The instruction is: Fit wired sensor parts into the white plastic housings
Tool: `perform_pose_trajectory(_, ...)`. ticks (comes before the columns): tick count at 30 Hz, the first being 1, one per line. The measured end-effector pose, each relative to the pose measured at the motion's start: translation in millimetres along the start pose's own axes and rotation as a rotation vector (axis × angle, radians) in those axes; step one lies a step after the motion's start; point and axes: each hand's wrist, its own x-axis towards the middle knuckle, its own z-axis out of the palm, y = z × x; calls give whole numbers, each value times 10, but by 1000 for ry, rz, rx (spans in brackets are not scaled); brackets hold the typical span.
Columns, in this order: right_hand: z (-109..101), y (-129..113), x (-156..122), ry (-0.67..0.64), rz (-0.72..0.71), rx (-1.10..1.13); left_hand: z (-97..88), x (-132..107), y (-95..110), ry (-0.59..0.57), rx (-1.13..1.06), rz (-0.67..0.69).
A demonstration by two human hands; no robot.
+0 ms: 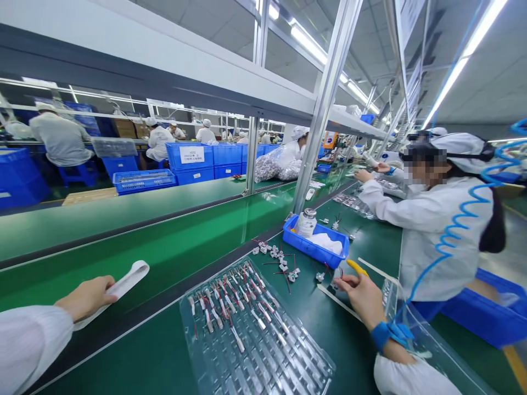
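White strip [127, 281] hung over the green conveyor [177, 230], pinched by the left hand [88, 299] between thumb and fingers — its curled end could snag if lowered carelessly. The right hand's [364, 296] fingertips bunched beside wired parts [294, 274] — whether gripping anything, I couldn't tell.

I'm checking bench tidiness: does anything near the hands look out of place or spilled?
Mildly: the small white parts lie scattered loose beside the blue bin, while wired pieces in the clear tray sit in rough rows.

left hand [88, 299] pinching a white strip [130, 280], right hand [364, 299] near a blue bin [313, 252], wired parts [240, 344] in a clear tray [302, 356]
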Motion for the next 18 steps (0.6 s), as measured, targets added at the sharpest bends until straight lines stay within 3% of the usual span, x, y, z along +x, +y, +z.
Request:
perform_pose_trajectory(3,21,-55,-22,-41,-20,15,7,-12,-18,-18,27,-20)
perform_pose_trajectory(7,-246,-279,8,55,-59,-100,-85,-103,83,-90,-21,-18)
perform_pose_trajectory(9,-311,-533,-4,98,-99,-154,-193,-309,159,-137,-70,-12)
perform_pose_trajectory(11,-196,-891,-108,44,-206,-136,-329,-641,231,-186,-136,5)
perform_pose_trajectory(14,320,-1521,-556,-302,-589,-21,-493,-1260,294,-249,-256,41)
perform_pose_trajectory(18,1131,-2161,-1664,-918,-1176,59,-558,-1977,217,-209,-326,-68)
